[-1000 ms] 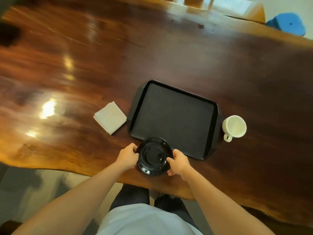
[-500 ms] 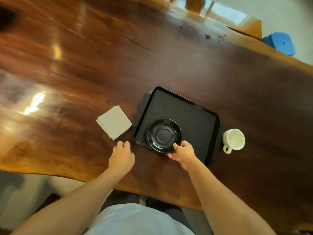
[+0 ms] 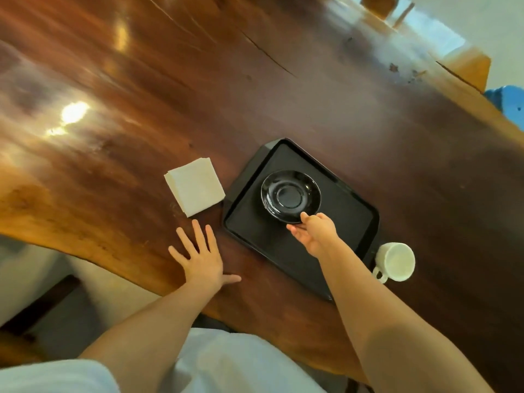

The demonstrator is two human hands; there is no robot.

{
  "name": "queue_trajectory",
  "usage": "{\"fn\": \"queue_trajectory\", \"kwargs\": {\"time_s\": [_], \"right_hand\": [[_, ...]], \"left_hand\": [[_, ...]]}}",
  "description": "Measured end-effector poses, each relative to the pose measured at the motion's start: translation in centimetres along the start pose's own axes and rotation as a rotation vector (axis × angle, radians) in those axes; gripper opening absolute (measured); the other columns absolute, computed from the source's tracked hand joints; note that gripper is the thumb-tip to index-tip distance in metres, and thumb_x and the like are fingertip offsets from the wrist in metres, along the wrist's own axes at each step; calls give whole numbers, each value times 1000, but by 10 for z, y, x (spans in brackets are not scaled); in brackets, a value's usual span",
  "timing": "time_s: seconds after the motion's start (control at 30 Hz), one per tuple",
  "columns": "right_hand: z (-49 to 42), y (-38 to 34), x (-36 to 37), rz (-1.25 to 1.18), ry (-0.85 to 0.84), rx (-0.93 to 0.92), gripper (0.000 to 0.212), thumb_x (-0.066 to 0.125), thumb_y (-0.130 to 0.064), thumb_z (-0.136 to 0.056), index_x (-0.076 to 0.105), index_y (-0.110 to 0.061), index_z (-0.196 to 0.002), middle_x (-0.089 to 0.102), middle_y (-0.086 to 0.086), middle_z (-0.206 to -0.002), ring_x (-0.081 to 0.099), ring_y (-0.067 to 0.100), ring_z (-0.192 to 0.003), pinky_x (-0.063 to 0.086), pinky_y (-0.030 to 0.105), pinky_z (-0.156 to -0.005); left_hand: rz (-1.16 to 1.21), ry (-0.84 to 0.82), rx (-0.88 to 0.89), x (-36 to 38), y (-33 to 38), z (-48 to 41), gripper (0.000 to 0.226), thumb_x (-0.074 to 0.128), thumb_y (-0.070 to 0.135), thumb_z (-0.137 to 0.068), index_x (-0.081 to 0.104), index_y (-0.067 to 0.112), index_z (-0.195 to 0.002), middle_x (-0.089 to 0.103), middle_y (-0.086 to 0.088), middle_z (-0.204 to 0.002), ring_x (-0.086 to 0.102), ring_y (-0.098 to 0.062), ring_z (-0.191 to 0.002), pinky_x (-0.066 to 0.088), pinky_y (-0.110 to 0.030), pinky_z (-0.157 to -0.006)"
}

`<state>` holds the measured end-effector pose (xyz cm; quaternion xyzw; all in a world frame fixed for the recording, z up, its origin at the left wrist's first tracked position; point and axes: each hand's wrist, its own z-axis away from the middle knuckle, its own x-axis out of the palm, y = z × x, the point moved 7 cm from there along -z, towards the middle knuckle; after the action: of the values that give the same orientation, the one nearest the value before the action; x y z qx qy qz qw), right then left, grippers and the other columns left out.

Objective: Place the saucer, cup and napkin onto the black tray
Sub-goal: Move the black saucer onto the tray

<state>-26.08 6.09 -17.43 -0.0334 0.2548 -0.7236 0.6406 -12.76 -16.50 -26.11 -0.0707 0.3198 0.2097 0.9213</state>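
Observation:
A black saucer [image 3: 290, 195] sits over the far left part of the black tray [image 3: 351, 214]. My right hand [image 3: 313, 234] pinches the saucer's near rim, thumb on top and fingers under it. My left hand [image 3: 201, 258] lies flat on the wooden table with fingers spread, just below the folded white napkin [image 3: 195, 190], holding nothing. The napkin rests on the table left of the tray. A white cup [image 3: 395, 261] with its handle toward me stands on the table at the tray's near right corner.
The dark polished wooden table [image 3: 141, 95] has a wavy near edge [image 3: 93, 255] close to my left hand. A wooden chair [image 3: 467, 66] and a blue object [image 3: 507, 104] stand beyond the far right side.
The saucer went from the table's near edge onto the tray and further in. My left hand let go of it and flattened on the table. The camera view has tilted.

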Motion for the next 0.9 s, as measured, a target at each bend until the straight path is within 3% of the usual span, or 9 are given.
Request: {"fn": "queue_trajectory", "kwargs": {"time_s": [0.07,0.17,0.3,0.47,0.57,0.67,0.77,0.9], "right_hand": [[-4,-7,0,11,-23,8,36,49,-1,-102,40,-5,-136,65,27,-117,70,35,-93,58,31,-55],[-11,-16,2,11,-60,27,23,49,-1,-102,45,-8,-123,66,21,-98,68,29,-76,58,30,-55],[-23,-25,2,29,-91,41,17,46,2,-102,46,-8,-114,63,17,-85,67,31,-80,56,30,-57],[-39,-28,4,43,-153,29,10,48,1,-102,49,-9,-100,63,16,-88,67,29,-76,60,35,-73],[-49,-27,5,32,-180,13,17,48,1,-102,48,-11,-90,63,16,-89,67,29,-75,60,35,-75],[-54,-28,6,19,-199,0,8,49,0,-102,48,-8,-101,64,17,-93,68,29,-75,60,35,-74],[-57,-28,5,13,-204,-9,12,49,0,-102,48,-6,-111,64,16,-94,68,29,-75,60,34,-69],[-54,-25,3,33,-208,-3,43,52,-1,-101,40,-6,-141,68,18,-95,71,26,-74,61,32,-63]], "left_hand": [[39,-21,-18,3,0,0,156,51,99,-48,-43,12,-137,-39,-23,-156,-30,-57,-141,-3,-74,-113],[69,-37,-28,3,-2,-1,157,52,99,-47,-49,14,-132,-44,-22,-153,-35,-55,-139,-7,-73,-112],[106,-60,-43,4,-2,1,156,54,98,-47,-51,16,-130,-54,-19,-144,-40,-53,-136,-11,-72,-112],[98,-84,-37,7,-1,0,154,52,97,-52,-52,15,-130,-59,-19,-139,-46,-52,-130,-13,-72,-111],[79,-71,-29,6,0,1,153,50,97,-52,-52,15,-130,-56,-20,-142,-45,-52,-131,-12,-72,-112],[79,-56,-35,6,0,1,153,49,99,-50,-53,15,-129,-57,-19,-140,-44,-52,-133,-11,-72,-112],[73,-46,-37,6,0,1,153,48,99,-49,-52,16,-129,-57,-18,-140,-42,-52,-134,-11,-72,-112],[76,-32,-31,6,1,3,154,50,99,-49,-51,16,-130,-57,-17,-141,-43,-51,-134,-12,-71,-112]]}}
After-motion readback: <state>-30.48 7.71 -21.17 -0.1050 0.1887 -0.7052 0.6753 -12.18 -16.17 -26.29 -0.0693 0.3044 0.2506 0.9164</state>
